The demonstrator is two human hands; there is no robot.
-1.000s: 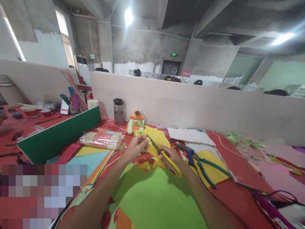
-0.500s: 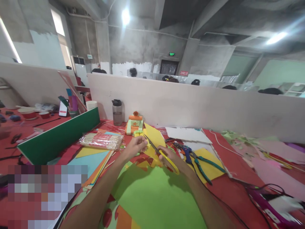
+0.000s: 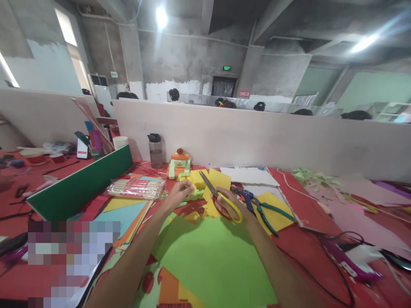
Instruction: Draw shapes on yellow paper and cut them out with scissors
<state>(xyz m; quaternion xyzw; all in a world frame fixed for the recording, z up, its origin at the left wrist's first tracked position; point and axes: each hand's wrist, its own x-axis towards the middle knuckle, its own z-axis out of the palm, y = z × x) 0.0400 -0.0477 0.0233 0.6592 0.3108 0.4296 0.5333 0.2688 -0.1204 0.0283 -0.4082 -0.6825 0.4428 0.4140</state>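
Observation:
My right hand [image 3: 227, 201] is closed round a pair of scissors [image 3: 208, 185] with a yellow handle loop. Their dark blades point up and left, over pieces of yellow paper [image 3: 220, 177]. To the left, my left hand [image 3: 180, 193] has its thumb and fingers pinched together; whatever lies between them is too small to make out. It is apart from the blades. A large green sheet [image 3: 212, 256] lies under and in front of my forearms. Beyond my hands stands an orange and pale-green paper model [image 3: 179, 164] with a star on it.
At right, green-handled pliers [image 3: 268, 216] lie on yellow paper beside a blue glue gun [image 3: 248, 200]. Wrapped sticks [image 3: 136, 188] and coloured sheets [image 3: 125, 218] are at left, near a green board [image 3: 83, 184]. A bottle [image 3: 156, 152] stands by the white partition [image 3: 257, 137]. A purple power strip [image 3: 349, 261] has cables.
The scissors have moved slightly up, away from my left fingertips. My left hand has shifted a little left. The yellow paper behind the blades now lies differently. The whole view has shifted slightly.

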